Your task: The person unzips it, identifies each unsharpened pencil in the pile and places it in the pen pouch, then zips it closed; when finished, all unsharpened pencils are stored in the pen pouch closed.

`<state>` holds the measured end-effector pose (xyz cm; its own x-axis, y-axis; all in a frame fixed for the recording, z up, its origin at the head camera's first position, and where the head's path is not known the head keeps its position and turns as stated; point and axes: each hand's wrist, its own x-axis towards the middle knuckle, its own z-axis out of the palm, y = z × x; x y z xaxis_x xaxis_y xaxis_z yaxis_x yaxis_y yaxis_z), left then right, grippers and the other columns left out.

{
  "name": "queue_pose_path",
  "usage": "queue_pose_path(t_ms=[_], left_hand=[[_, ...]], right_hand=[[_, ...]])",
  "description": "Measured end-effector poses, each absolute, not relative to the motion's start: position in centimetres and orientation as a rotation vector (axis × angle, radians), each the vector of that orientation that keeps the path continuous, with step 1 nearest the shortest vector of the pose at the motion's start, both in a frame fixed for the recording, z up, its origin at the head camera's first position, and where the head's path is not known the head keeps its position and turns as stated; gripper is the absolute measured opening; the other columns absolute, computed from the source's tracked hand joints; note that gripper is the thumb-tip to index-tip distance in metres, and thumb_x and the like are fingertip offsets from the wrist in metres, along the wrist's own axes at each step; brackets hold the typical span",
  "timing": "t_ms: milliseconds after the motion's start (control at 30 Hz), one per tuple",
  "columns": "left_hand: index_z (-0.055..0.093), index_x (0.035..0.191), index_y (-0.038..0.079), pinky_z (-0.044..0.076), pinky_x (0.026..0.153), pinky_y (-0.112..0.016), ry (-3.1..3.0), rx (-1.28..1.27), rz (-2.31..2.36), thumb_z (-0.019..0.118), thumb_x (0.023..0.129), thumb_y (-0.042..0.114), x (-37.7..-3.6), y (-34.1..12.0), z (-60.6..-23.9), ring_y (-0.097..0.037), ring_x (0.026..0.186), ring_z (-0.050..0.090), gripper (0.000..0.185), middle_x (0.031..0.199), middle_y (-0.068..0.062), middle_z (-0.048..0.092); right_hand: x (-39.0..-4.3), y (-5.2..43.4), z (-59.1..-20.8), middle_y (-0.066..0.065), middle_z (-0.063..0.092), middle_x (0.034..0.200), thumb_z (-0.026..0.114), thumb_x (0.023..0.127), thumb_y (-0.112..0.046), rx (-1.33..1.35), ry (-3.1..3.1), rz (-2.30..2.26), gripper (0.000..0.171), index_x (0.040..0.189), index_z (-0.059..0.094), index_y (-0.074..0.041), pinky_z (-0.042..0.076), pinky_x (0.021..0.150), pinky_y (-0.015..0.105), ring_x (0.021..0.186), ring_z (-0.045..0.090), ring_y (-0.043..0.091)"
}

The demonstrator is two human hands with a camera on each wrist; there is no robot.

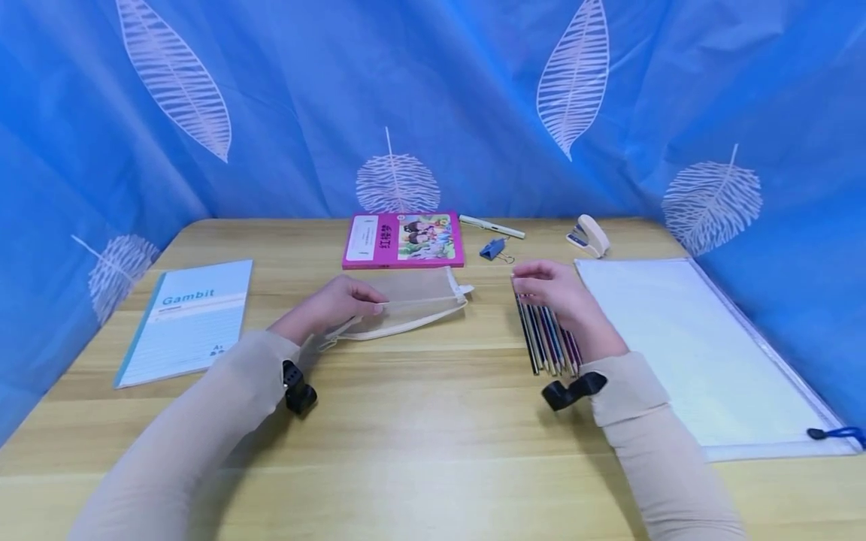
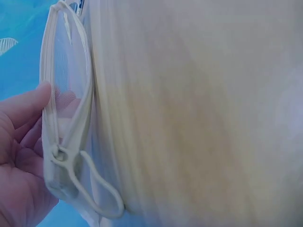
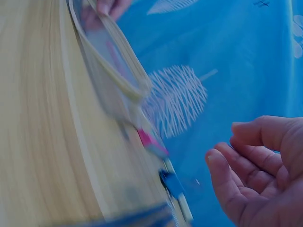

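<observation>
Here, I have my left hand pinching the open rim of a mesh pouch lying mid-tabletop, just before a pink book. My right hand hovers over a row of coloured pencils, its fingers loosely curled and holding nothing. A notebook lies far left, a clear folder far right.

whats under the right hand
A row of coloured pencils lies on the table beneath the right hand. Their near ends show; their far ends are covered by the fingers.
</observation>
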<state>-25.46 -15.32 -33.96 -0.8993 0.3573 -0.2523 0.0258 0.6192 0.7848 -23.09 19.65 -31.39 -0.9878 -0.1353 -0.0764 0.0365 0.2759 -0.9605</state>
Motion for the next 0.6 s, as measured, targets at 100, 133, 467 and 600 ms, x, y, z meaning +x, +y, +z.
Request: queue_pose_path(t_ms=[100, 133, 467, 600], left_hand=[[0.066, 0.113, 0.006, 0.046, 0.087, -0.035, 2.458, 0.290, 1.225, 0.063, 0.089, 0.019, -25.2, -15.3, -34.0, -0.024, 0.104, 0.056, 0.028, 0.116, -0.013, 0.063], [0.066, 0.113, 0.005, 0.046, 0.085, -0.033, 2.457, 0.279, 1.240, 0.063, 0.089, 0.019, -25.2, -15.3, -34.0, -0.022, 0.102, 0.056, 0.028, 0.115, -0.013, 0.063], [0.065, 0.112, 0.001, 0.045, 0.065, -0.024, 2.352, 0.100, 1.455, 0.066, 0.086, 0.019, -24.4, -15.4, -33.7, -0.013, 0.074, 0.055, 0.032, 0.094, -0.004, 0.068], [0.065, 0.112, 0.001, 0.041, 0.059, -0.022, 2.336, 0.075, 1.489, 0.065, 0.087, 0.019, -24.1, -15.2, -33.7, -0.011, 0.067, 0.052, 0.031, 0.085, 0.001, 0.069]], right_hand=[[-22.5, 22.2, -31.3, 0.004, 0.063, 0.100, 0.057, 0.089, -0.006, -0.085, 2.405, -1.783, 0.041, 0.123, 0.044, 0.013, 0.052, 0.081, 0.028, 0.084, 0.061, 0.006], [-22.3, 22.9, -31.4, -0.002, 0.063, 0.095, 0.058, 0.089, -0.007, -0.082, 2.407, -1.775, 0.041, 0.123, 0.045, 0.013, 0.052, 0.078, 0.026, 0.083, 0.061, 0.006], [-20.4, 26.5, -33.1, -0.005, 0.066, 0.086, 0.060, 0.088, -0.010, -0.081, 2.430, -1.642, 0.046, 0.123, 0.044, 0.015, 0.052, 0.073, 0.023, 0.078, 0.062, 0.003], [-20.0, 27.2, -33.8, 0.002, 0.065, 0.089, 0.060, 0.088, -0.010, -0.092, 2.552, -1.475, 0.042, 0.121, 0.048, 0.013, 0.052, 0.072, 0.023, 0.077, 0.061, 0.004]])
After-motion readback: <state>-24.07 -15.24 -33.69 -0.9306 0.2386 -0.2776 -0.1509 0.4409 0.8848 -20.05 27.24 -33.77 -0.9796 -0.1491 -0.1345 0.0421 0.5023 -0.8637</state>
